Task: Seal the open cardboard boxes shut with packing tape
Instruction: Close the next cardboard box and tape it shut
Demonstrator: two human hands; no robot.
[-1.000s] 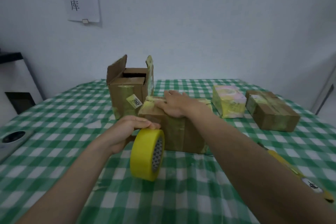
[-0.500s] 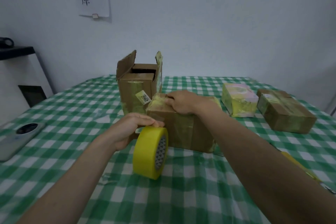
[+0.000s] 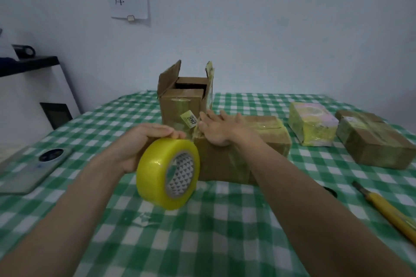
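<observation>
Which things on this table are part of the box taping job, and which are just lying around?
In use: yellow tape roll in the left hand; flat box under the right hand; open box behind it.

Lying about: phone, utility knife, two wrapped parcels.

1. Left forearm: bare, entering from the lower left corner and rising toward the middle of the view.
2. Left hand (image 3: 144,144): raised off the table, fingers curled over the top of the tape roll (image 3: 167,173), fingertips showing along its upper rim; thumb hidden behind the roll, so its position cannot be told.
3. Right forearm: bare, reaching in from the lower right corner, running up and left.
4. Right hand (image 3: 219,129): laid palm down on the near left end of the closed box (image 3: 243,148), fingers straight and slightly spread, pointing away.
5. Both hands near each other, apparently not touching.
</observation>
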